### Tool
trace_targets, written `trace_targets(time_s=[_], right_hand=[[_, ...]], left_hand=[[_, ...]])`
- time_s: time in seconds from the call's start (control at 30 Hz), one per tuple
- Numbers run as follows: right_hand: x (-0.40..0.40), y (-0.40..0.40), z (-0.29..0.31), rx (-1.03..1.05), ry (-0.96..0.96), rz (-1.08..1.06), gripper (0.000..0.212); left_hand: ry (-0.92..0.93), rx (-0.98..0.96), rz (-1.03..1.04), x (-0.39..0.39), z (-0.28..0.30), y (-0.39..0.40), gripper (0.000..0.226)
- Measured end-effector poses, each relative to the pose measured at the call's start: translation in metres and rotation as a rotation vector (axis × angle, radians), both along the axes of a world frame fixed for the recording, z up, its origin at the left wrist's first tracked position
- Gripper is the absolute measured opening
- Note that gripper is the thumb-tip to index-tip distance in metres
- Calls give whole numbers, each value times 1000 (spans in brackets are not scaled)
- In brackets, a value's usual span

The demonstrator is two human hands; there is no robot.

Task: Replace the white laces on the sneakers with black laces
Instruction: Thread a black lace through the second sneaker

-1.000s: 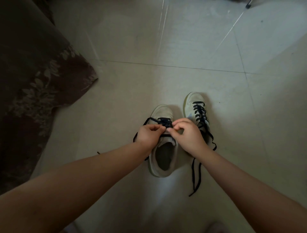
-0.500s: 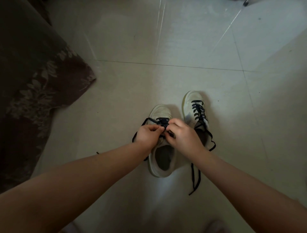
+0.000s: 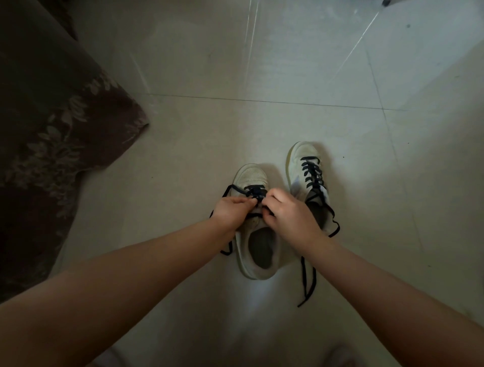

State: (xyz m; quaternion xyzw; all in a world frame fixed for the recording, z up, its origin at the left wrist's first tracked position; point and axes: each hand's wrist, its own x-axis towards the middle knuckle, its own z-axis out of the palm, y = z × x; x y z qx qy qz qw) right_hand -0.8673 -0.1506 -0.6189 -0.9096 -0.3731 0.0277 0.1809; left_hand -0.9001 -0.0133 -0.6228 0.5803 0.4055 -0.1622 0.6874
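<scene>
Two white sneakers stand side by side on the tiled floor. The left sneaker [image 3: 258,251] carries a black lace [image 3: 253,190] through its front eyelets only. My left hand [image 3: 232,212] pinches that lace over the tongue. My right hand [image 3: 288,216] pinches the same lace just to the right, fingers curled. A loose loop of the lace runs out to the left of the shoe. The right sneaker [image 3: 305,167] is laced in black along its length, and its lace ends [image 3: 307,283] trail on the floor beside my right forearm.
A dark brown cloth with a leaf pattern [image 3: 49,146] covers something at the left edge. Pale floor tiles [image 3: 262,65] stretch all around the shoes. A small dark object [image 3: 386,2] shows at the top edge.
My right hand has slid left and a little forward over the left sneaker's tongue, closing in on my left hand. The shoes have stayed put.
</scene>
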Motion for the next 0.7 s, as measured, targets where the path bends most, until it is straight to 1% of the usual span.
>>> trace_targets(time_s=[0.07, 0.13, 0.2, 0.27, 0.33, 0.43, 0.53, 0.63, 0.7], right_hand=[[0, -1, -2, 8, -62, 17, 27], [0, 0, -3, 28, -75, 26, 27], [0, -2, -4, 86, -39, -17, 25], [-2, -3, -5, 166, 45, -110, 20], [-5, -2, -8, 269, 177, -237, 11], [-8, 3, -14, 397, 332, -379, 3], [-10, 6, -14, 399, 376, -420, 3], [-11, 8, -10, 380, 349, -411, 1], [-10, 9, -8, 346, 324, -386, 2]], left_hand=[[16, -45, -16, 2, 4, 4, 22], [38, -81, -27, 3, 9, 7, 25], [61, -65, -49, 3, 12, 9, 27], [61, -42, -62, 3, 14, 8, 27], [61, -34, -61, 2, 14, 8, 26], [102, -98, -27, 1, 15, 9, 23], [165, -185, 14, 1, 15, 6, 21], [202, -180, 19, 1, 18, 5, 16], [168, -134, -6, 0, 19, 5, 19]])
